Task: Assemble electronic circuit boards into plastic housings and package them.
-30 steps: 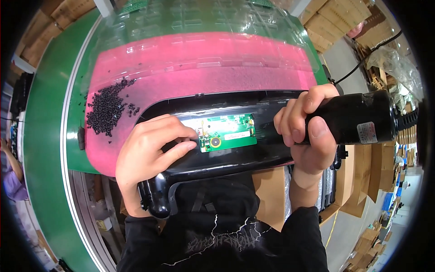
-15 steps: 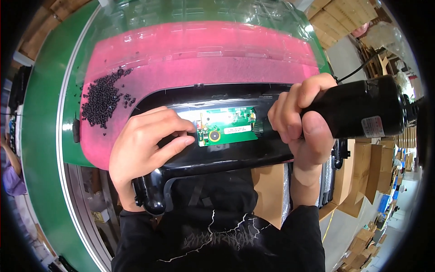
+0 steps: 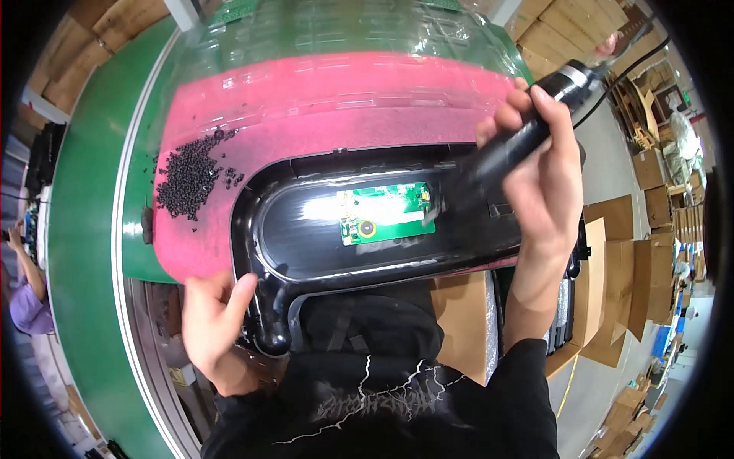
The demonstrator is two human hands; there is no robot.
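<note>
My right hand [image 3: 543, 168] is closed around a black corded electric screwdriver [image 3: 508, 149], its body tilted down to the left. Motion blur hides the tip. Below it a green circuit board [image 3: 390, 213] lies in the recess of a long black plastic housing [image 3: 294, 241] with a rounded leg at its left end. Beside that leg is my left hand [image 3: 210, 325], open, its thumb apart from partly hidden fingers. Whether it touches the housing, I cannot tell.
A pile of small black screws [image 3: 187, 180] lies on the pink mat [image 3: 321, 126] at the left, near a small dark tool [image 3: 147, 226]. Clear plastic trays [image 3: 329, 69] stand at the back. Opened cardboard boxes [image 3: 612, 268] are at the right. Another person [image 3: 30, 306] is at the far left.
My left hand has moved off the circuit board, down and left to the housing's leg. My right hand has swung the screwdriver from roughly level to tilted, its cable end up.
</note>
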